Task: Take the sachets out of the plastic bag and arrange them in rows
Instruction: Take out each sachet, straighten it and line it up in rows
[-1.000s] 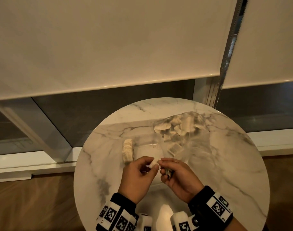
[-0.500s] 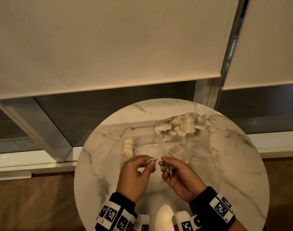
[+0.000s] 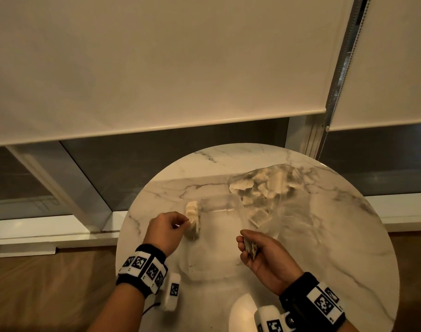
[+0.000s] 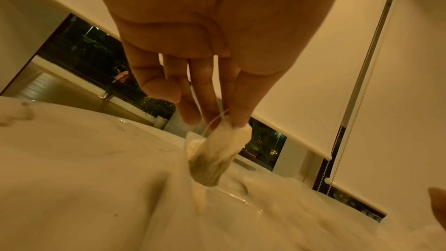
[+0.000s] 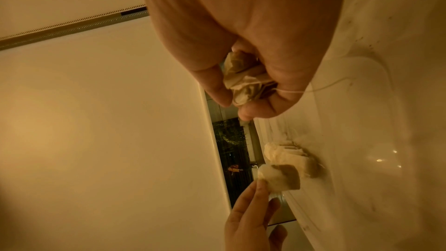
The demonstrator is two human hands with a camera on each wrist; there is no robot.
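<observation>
The left hand [image 3: 167, 232] is pinching one sachet [image 4: 216, 156] by its top edge between fingertips [image 4: 239, 110] and thumb, so that it is hanging down with its lower end just above the bench [image 3: 324, 248]. A thin string is trailing from the pinch. In the right wrist view this sachet [image 5: 280, 177] is sitting right beside the row [image 5: 293, 156] of sachets already lying overlapped on the bench, at the near end of it. In the head view the row [image 3: 192, 212] is lying just beyond the left fingertips, running away from the person.

The right hand [image 3: 264, 256] is curling around a small bunch [image 5: 243, 79] of crumpled sachets, thumb and fingers closing on them, with a string looping out past the fingers. It is hovering over the bench, well apart from the left hand, nearer the person than the bag [image 3: 271, 192].

The bag, clear plastic, is lying on the far right part of the bench with more sachets heaped inside, its open mouth toward the hands. Both hands are outside it.
</observation>
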